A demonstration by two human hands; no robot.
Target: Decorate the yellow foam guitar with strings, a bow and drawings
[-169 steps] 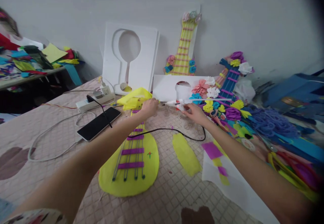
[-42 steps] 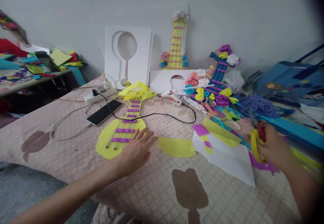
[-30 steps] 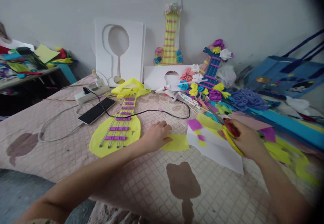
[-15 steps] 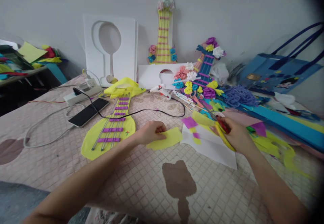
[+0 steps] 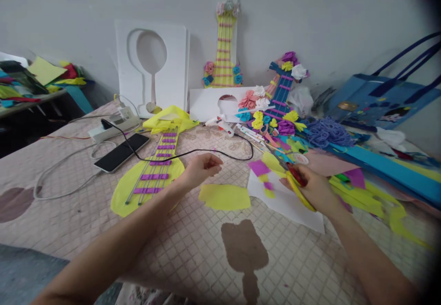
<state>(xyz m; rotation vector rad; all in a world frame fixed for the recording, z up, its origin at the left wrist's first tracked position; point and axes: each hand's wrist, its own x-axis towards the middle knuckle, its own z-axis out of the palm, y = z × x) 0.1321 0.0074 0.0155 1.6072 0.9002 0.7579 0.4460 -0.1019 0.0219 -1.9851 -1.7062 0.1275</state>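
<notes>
My left hand (image 5: 201, 171) hovers just above the yellow crepe paper piece (image 5: 225, 197), its fingers loosely curled, slightly apart and holding nothing. The paper lies flat on the tablecloth. In my right hand (image 5: 315, 188) is a pair of scissors (image 5: 299, 190) with red and yellow handles, the blades pointing away to the upper left. Beneath them rests a white paper sheet (image 5: 275, 199), with small purple and yellow scraps (image 5: 261, 168) near its left edge. Left of my left hand lies a yellow paper guitar (image 5: 127, 188) with purple strips and thin strings.
A black cable (image 5: 193, 150) crosses the guitar towards a glue gun (image 5: 220, 123). On the left are a phone (image 5: 122, 152) and a power strip (image 5: 113, 126). White foam boards (image 5: 175, 66) lean on the wall. Purple yarn (image 5: 329, 131) and a blue bag (image 5: 382, 96) stand right.
My left hand has let go of the yellow crepe paper and lifted up and left. The scissors in my right hand have shifted slightly left and down.
</notes>
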